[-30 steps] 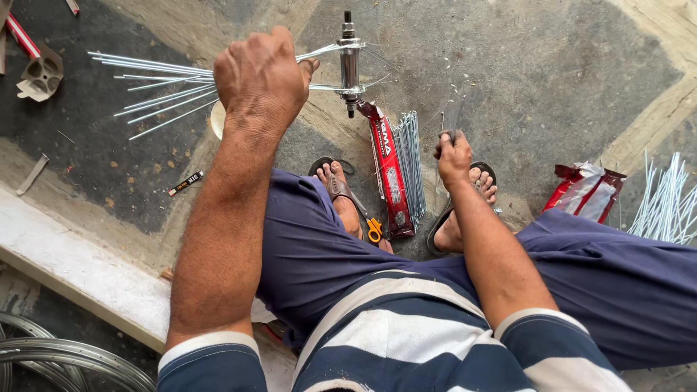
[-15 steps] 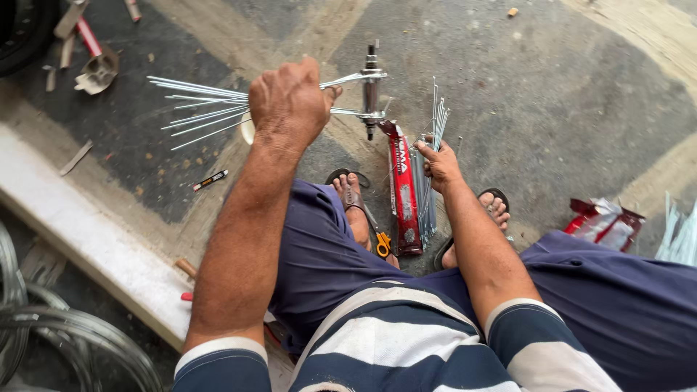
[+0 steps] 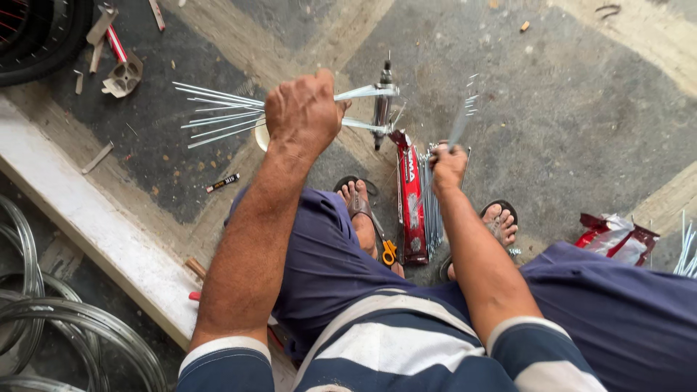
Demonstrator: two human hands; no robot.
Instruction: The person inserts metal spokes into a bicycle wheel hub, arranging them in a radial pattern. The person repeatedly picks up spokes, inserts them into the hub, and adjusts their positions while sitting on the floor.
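Note:
My left hand (image 3: 303, 112) is clenched around a bundle of thin metal spokes (image 3: 214, 112) that fan out to the left and run into a metal wheel hub (image 3: 382, 101) on the right. A few more spokes (image 3: 462, 116) stick up, blurred, out of my right hand (image 3: 448, 165), which is raised above a red packet of spokes (image 3: 412, 199) lying on the floor between my sandalled feet.
Bare metal wheel rims (image 3: 43, 319) lie at the lower left beyond a pale stone step (image 3: 94, 225). A black tyre (image 3: 43, 36) sits at the top left beside small metal parts (image 3: 120, 76). A torn red packet (image 3: 617, 232) and loose spokes (image 3: 686, 250) lie right.
My right hand has gone from the floor by my foot to lifting a few spokes up off the red packet. The left hand keeps its hold on the spoked hub.

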